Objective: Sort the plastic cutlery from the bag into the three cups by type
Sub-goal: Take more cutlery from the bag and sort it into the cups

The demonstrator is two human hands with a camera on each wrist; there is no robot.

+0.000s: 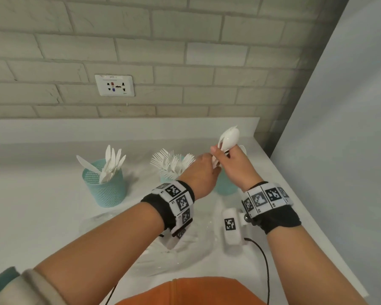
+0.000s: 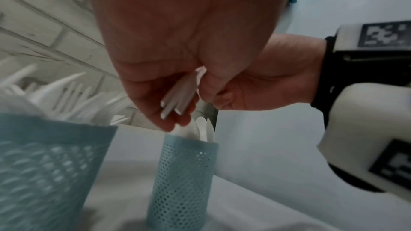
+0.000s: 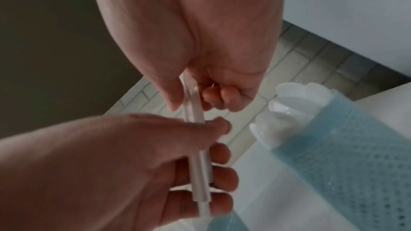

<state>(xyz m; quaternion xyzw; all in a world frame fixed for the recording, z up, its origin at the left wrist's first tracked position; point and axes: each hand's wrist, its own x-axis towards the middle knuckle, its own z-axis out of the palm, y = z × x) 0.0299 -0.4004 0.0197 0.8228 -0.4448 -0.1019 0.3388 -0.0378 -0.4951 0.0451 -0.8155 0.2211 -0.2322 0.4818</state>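
Note:
A bundle of white plastic spoons point(image 1: 228, 137) stands bowls-up above the right teal mesh cup point(image 1: 226, 183), which holds more spoons point(image 2: 203, 129). My right hand point(image 1: 221, 153) grips the bundle just under the bowls. My left hand point(image 1: 213, 167) holds the handle ends point(image 2: 177, 97) from below, fingers curled round them point(image 3: 201, 173). The middle cup point(image 1: 172, 172) holds forks and the left cup point(image 1: 106, 186) holds knives. The right cup is mostly hidden behind my hands in the head view.
A crumpled clear plastic bag point(image 1: 185, 249) lies on the white counter point(image 1: 42, 216) in front of the cups, under my forearms. A brick wall with a socket point(image 1: 114, 85) backs the counter. The counter ends at a grey wall point(image 1: 339, 150) on the right.

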